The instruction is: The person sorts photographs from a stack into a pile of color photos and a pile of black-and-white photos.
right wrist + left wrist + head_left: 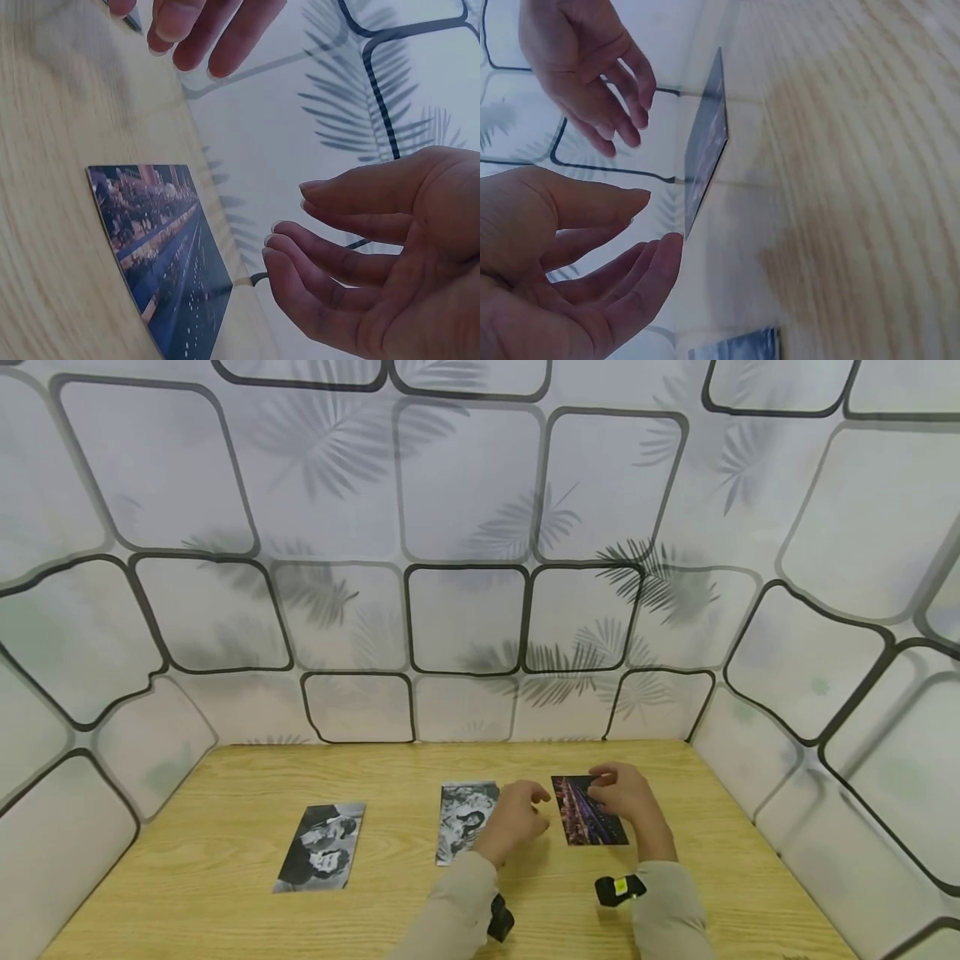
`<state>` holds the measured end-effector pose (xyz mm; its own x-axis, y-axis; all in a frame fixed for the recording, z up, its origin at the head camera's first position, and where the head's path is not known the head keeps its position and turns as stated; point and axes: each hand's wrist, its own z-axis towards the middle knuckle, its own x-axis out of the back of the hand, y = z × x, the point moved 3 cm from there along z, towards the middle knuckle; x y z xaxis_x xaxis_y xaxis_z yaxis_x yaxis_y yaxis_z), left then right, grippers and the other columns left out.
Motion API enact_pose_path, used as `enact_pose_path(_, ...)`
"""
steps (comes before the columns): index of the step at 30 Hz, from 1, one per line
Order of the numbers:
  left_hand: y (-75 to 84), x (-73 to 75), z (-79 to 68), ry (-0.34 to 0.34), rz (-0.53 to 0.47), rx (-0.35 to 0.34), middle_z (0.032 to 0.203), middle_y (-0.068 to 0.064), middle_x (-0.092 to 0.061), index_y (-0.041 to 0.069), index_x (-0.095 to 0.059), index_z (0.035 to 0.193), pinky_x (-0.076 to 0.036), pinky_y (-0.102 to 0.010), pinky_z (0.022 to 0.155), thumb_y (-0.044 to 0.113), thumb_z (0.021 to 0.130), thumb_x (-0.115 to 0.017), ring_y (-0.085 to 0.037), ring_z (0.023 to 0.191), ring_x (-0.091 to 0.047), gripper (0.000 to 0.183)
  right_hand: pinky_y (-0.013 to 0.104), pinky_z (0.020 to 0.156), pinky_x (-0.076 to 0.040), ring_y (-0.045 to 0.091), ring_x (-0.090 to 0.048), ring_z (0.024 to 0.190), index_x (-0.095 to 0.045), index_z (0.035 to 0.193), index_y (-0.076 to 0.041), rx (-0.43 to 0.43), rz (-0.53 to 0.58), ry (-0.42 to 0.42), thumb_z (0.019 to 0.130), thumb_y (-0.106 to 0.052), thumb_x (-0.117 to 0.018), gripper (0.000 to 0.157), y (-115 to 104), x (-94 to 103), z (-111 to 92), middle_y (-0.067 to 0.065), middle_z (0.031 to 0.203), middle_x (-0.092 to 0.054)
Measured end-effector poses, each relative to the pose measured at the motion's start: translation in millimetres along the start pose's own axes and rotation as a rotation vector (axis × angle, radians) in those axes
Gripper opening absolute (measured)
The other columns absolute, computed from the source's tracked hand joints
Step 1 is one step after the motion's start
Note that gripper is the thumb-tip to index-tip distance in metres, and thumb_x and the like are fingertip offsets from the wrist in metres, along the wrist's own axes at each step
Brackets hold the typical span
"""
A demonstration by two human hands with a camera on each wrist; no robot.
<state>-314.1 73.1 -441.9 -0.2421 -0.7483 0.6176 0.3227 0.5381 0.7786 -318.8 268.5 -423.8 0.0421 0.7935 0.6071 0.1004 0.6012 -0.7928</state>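
On the right of the wooden table lies a colour photo (577,820) of a city road at night. My right hand (628,795) hovers over its upper right part, fingers loosely bent; the right wrist view shows the photo (154,247) flat and the hand (375,259) above it, holding nothing. My left hand (516,820) is between that photo and a black-and-white photo (459,820), partly covering the latter. In the left wrist view, the left hand's (592,270) thumb and fingers are apart with nothing between them.
Farther left on the table (397,914) lies another black-and-white photo (318,849), showing two people. A white curtain-like backdrop (465,618) with dark outlines and leaf prints surrounds the table at the back and sides. Black wrist cameras are strapped to both sleeves.
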Motion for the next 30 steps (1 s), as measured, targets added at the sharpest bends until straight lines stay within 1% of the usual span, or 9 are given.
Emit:
enact_pose_path(4, -2.0, 12.2, -5.1, 0.005, -0.005, 0.008, 0.129, -0.020, -0.067, -0.001, -0.070, 0.124, -0.063, -0.041, 0.080, -0.004, 0.089, -0.072, -0.035, 0.107, -0.070, 0.035, 0.046, 0.082, -0.063, 0.045, -0.069, 0.105, -0.056, 0.137, 0.012, 0.021, 0.025, -0.030, 0.098, -0.002, -0.063, 0.043, -6.5, -4.9, -0.8, 0.034, 0.123, -0.064)
enact_pose_path(7, -4.0, 19.9, -7.7, 0.013, -0.023, 0.013, 0.129, -0.020, -0.066, -0.001, -0.070, 0.124, -0.062, -0.044, 0.083, -0.003, 0.090, -0.073, -0.036, 0.108, -0.069, 0.035, 0.047, 0.082, -0.063, 0.043, -0.069, 0.104, -0.056, 0.137, 0.011, 0.041, 0.017, -0.049, 0.098, -0.002, -0.063, 0.042, -12.1, -10.0, -2.1, 0.033, 0.122, -0.064)
enact_pose_path(12, -7.5, 28.3, -11.0, 0.021, -0.047, 0.025, 0.129, -0.020, -0.066, 0.001, -0.070, 0.123, -0.061, -0.047, 0.086, -0.004, 0.090, -0.073, -0.036, 0.109, -0.067, 0.034, 0.048, 0.081, -0.063, 0.044, -0.069, 0.103, -0.058, 0.136, 0.011, 0.072, 0.005, -0.074, 0.098, -0.002, -0.063, 0.040, -24.6, -19.5, -6.0, 0.033, 0.121, -0.065)
enact_pose_path(16, -10.3, 34.4, -14.5, 0.028, -0.057, 0.030, 0.129, -0.021, -0.065, 0.002, -0.070, 0.121, -0.061, -0.049, 0.085, -0.004, 0.089, -0.072, -0.038, 0.109, -0.067, 0.032, 0.046, 0.080, -0.063, 0.041, -0.071, 0.097, -0.059, 0.135, 0.009, 0.086, 0.005, -0.097, 0.097, -0.003, -0.064, 0.040, -32.1, -27.7, -7.9, 0.030, 0.119, -0.066)
enact_pose_path(21, -14.8, 43.2, -18.5, 0.039, -0.034, 0.021, 0.126, -0.022, -0.065, 0.000, -0.070, 0.121, -0.059, -0.050, 0.085, -0.003, 0.089, -0.072, -0.036, 0.106, -0.066, 0.032, 0.045, 0.077, -0.063, 0.037, -0.072, 0.087, -0.061, 0.134, 0.007, 0.078, 0.014, -0.104, 0.096, -0.004, -0.065, 0.039, -36.1, -34.7, -9.3, 0.027, 0.116, -0.067)
enact_pose_path(25, -21.8, 51.8, -22.3, 0.043, -0.035, 0.023, 0.123, -0.023, -0.066, -0.001, -0.070, 0.122, -0.058, -0.046, 0.082, -0.003, 0.089, -0.072, -0.032, 0.100, -0.064, 0.033, 0.045, 0.076, -0.064, 0.038, -0.072, 0.091, -0.061, 0.133, 0.008, 0.089, 0.026, -0.109, 0.096, -0.003, -0.065, 0.038, -37.7, -40.4, -9.1, 0.026, 0.115, -0.068)
enact_pose_path(27, -26.5, 56.5, -24.2, 0.042, -0.058, 0.032, 0.123, -0.023, -0.066, -0.001, -0.069, 0.122, -0.058, -0.045, 0.081, -0.003, 0.089, -0.072, -0.032, 0.101, -0.064, 0.033, 0.045, 0.077, -0.064, 0.038, -0.071, 0.096, -0.060, 0.133, 0.008, 0.097, 0.043, -0.115, 0.097, -0.002, -0.065, 0.038, -38.8, -43.7, -9.2, 0.026, 0.116, -0.067)
enact_pose_path(30, -33.2, 63.2, -27.3, 0.045, -0.076, 0.048, 0.127, -0.023, -0.066, -0.002, -0.069, 0.123, -0.059, -0.044, 0.082, -0.003, 0.089, -0.072, -0.034, 0.105, -0.065, 0.034, 0.044, 0.078, -0.064, 0.038, -0.070, 0.098, -0.061, 0.133, 0.008, 0.106, 0.066, -0.121, 0.097, -0.001, -0.065, 0.038, -39.9, -49.6, -8.7, 0.024, 0.115, -0.067)
